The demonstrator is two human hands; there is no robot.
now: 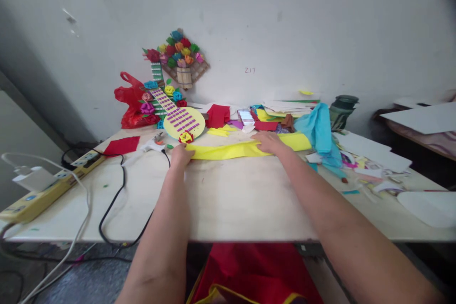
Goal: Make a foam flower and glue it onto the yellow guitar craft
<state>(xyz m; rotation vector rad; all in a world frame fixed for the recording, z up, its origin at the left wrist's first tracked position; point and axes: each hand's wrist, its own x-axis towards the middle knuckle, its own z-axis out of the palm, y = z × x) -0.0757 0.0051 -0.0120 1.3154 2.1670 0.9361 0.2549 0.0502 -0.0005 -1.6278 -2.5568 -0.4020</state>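
Observation:
A long yellow strip (228, 151), which looks like crepe paper or thin cloth, stretches across the table before me. My left hand (181, 156) is closed on its left end. Further along to the right, my right hand (268, 142) grips the strip near its far edge, fingers pressed together. Past that hand the strip runs on to a crumpled light-blue sheet (315, 128). Just behind my left hand lies a round, pale-yellow guitar-shaped craft (184, 123) with purple marks and a red-and-yellow flower (185, 137).
A hot glue gun (153, 145) with a black cord and a red sheet (122, 146) lie left, near a yellow power strip (53, 190). Paper flowers (178, 47) stand against the wall. Scraps, white boards (374, 149) and a dark green bottle (342, 111) occupy the right.

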